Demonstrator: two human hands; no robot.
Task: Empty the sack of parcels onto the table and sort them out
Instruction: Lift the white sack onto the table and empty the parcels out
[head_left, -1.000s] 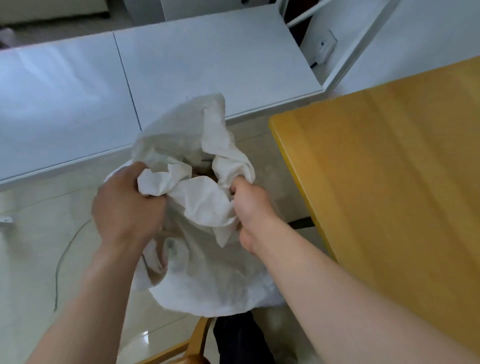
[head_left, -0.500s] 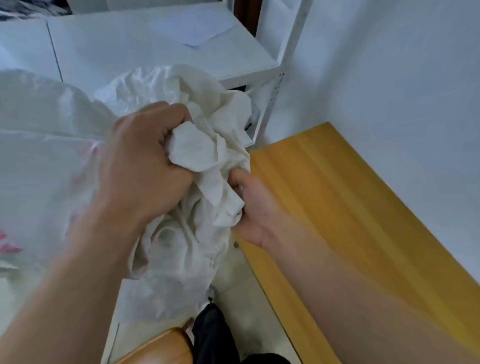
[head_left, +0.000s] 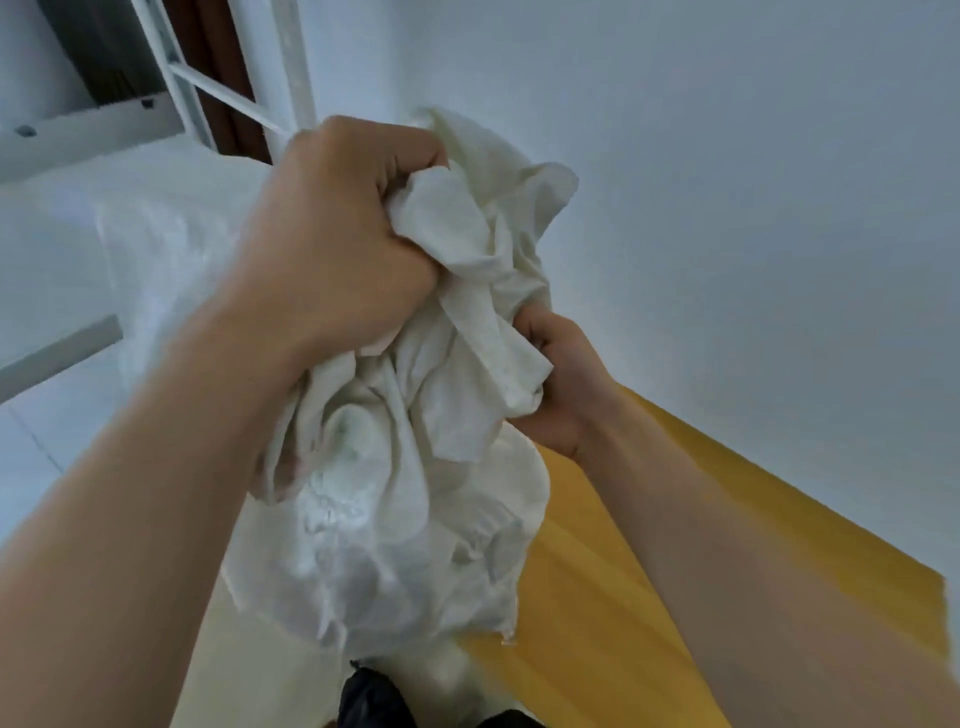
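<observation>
- Your left hand (head_left: 353, 234) is clenched in a fist round a bunched gather of the sack (head_left: 415, 493). The knuckles face up and the hand is high in the middle of the view.
- Your right hand (head_left: 563, 387) sits lower and to the right. Its fingers are curled into the same crumpled neck of fabric, and the fingertips are buried in the folds.
- The two hands are near each other but not touching, with a wad of the gathered cloth standing up between and above them.
- The sack is white, woven and heavily creased, and both hands hold it in the air. Its body hangs below them in a rounded bulge. A blurred part of it spreads behind your left forearm.
- A faint green mark shows on a fold under your left wrist. You cannot tell from outside what the sack holds.
- The lower right side of the sack overlaps the near-left edge of the yellow wooden surface (head_left: 649, 597). Whether it touches the wood cannot be told.
- The surface runs from the bottom middle of the view out to the right, along a plain white wall (head_left: 753, 182).
- A white metal shelf frame (head_left: 179, 88) stands at the upper left, with a dark brown strip behind it.
- Pale floor (head_left: 41, 431) shows at the left, beyond your left forearm.
- A dark item (head_left: 374, 696) lies at the bottom edge below the sack. It is too cut off to identify.
</observation>
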